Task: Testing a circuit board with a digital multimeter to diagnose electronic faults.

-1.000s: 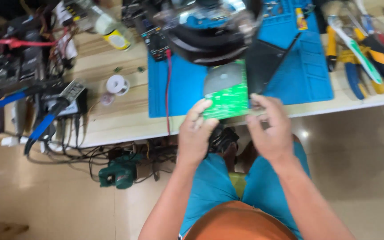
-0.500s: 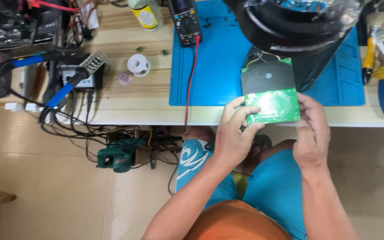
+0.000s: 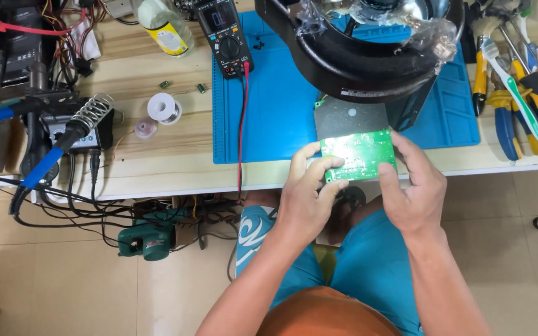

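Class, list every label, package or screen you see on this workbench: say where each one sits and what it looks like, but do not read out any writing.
Multimeter: top of the blue mat, dark body, greyish rectangular screen, round dial below.
Bottle: upper left of the multimeter, pale plastic with a yellow label.
Black appliance: top centre, narrow white label strip on its lower rim, clear plastic wrap on top.
Soldering station: left side, black box; front panel too small to make out.

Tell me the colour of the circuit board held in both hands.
Green: the circuit board, held between the left hand and right hand, shows best in the head view.
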